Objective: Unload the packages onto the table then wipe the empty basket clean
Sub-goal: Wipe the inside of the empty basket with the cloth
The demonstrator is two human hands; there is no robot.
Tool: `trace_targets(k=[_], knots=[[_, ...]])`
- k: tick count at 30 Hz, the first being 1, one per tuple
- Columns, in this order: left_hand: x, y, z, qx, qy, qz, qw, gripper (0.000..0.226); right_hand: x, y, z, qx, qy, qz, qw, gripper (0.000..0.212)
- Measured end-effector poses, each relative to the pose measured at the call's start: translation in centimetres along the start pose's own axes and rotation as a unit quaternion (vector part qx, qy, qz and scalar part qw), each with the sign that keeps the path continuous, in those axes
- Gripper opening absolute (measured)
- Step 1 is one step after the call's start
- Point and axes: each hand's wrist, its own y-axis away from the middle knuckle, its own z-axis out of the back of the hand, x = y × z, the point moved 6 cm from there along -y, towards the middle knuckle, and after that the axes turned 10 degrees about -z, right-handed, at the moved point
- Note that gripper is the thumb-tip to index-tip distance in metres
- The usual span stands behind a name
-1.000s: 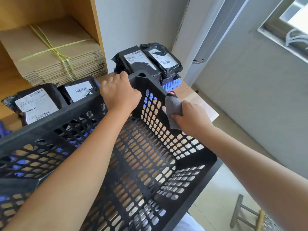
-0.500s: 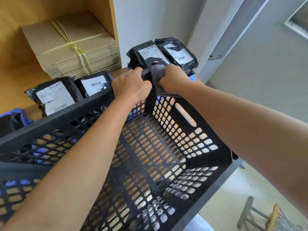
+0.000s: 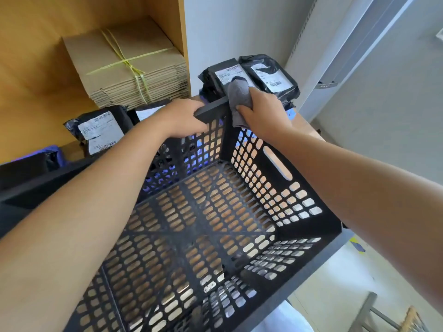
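Observation:
An empty black plastic basket [image 3: 282, 197] with perforated walls fills the lower view, tilted toward me. My left hand [image 3: 182, 118] grips its far rim near the corner. My right hand [image 3: 263, 113] holds a grey cloth [image 3: 238, 98] pressed over the rim's far corner. Black packages with white labels [image 3: 249, 75] lie stacked on the table just behind that corner. More black packages [image 3: 98, 128] lie at the left behind the basket.
A tied bundle of flat cardboard [image 3: 129, 65] sits in a wooden shelf at the back left. The wooden table edge [image 3: 306, 125] shows to the right of the basket, with floor beyond. A stool [image 3: 383, 315] stands at the bottom right.
My right hand has carried the cloth from the inside of the right wall up onto the far corner of the rim. My left hand has kept its grip on the rim.

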Motion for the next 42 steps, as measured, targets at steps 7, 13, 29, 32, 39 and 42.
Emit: trace_targets(k=[7, 13, 29, 32, 39, 42], knots=[[-0.3, -0.1, -0.2, -0.029, -0.015, -0.002, 0.999, 0.020, 0.1, -0.7, -0.5, 0.089, 0.060, 0.048, 0.993, 0.065], [0.0, -0.3, -0.2, -0.048, -0.065, 0.000, 0.997, 0.022, 2.1, -3.0, -1.1, 0.074, 0.082, 0.077, 0.991, 0.034], [0.1, -0.1, 0.5, -0.126, 0.024, -0.009, 0.992, 0.037, 0.3, 1.4, 2.7, -0.078, -0.135, 0.069, 0.985, 0.032], [0.0, 0.2, 1.1, -0.172, 0.085, -0.044, 0.980, 0.040, 0.1, 6.4, 5.3, -0.165, -0.243, 0.003, 0.956, 0.026], [-3.5, 4.9, 1.4, -0.330, 0.132, -0.186, 0.916, 0.027, -1.1, 16.9, 2.6, 0.143, -0.761, -0.277, 0.569, 0.023], [-7.9, 7.2, -2.4, -0.098, 0.317, -0.145, 0.932, 0.041, -2.4, 19.7, 0.5, 0.175, -0.822, -0.325, 0.434, 0.037]])
